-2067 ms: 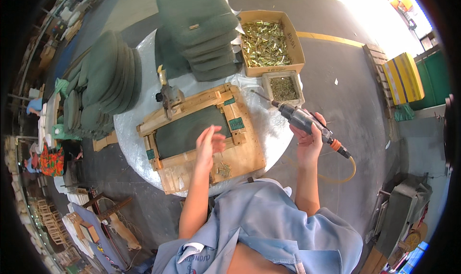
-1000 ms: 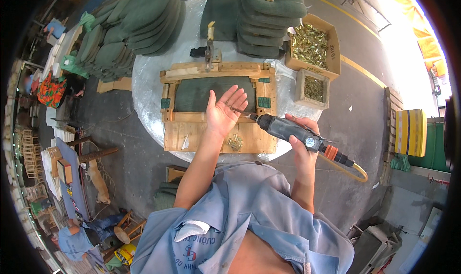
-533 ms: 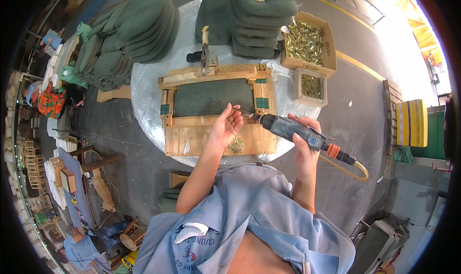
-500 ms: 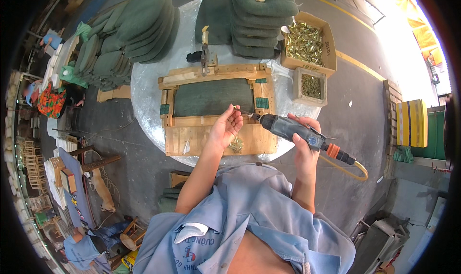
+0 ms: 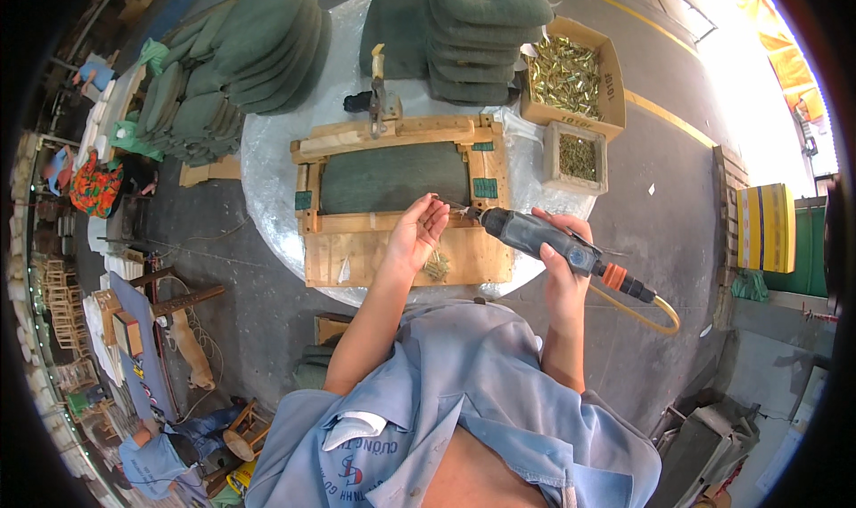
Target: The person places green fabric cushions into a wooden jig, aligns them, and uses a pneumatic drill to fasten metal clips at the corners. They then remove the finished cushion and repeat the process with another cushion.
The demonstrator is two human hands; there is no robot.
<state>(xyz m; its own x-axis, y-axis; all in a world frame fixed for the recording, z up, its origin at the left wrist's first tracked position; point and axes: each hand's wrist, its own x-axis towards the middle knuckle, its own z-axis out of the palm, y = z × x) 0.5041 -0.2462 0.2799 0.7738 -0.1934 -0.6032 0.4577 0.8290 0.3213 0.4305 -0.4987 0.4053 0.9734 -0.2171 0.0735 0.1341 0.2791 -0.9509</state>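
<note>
My right hand (image 5: 565,276) grips a grey and black air screwdriver (image 5: 535,239) with an orange collar and a yellow hose; its bit points left. At the bit's tip, my left hand (image 5: 417,232) is pinched closed, palm up. Whatever lies between its fingers is too small to make out, perhaps a screw. Beneath the fingertips is the near rail of a wooden jig (image 5: 357,225), which frames a dark green padded panel (image 5: 392,180). A small heap of screws (image 5: 437,266) lies on the jig's front board, beside my left wrist.
A toggle clamp (image 5: 378,107) stands on the jig's far rail. Tall stacks of green cushions (image 5: 486,40) rise behind, with more cushions (image 5: 267,53) at left. A carton of brassy metal fittings (image 5: 571,76) and a wooden box of screws (image 5: 578,159) sit at right.
Both hands stay almost in place at the jig's near rail. The fingers of my left hand have shifted slightly at the bit's tip.
</note>
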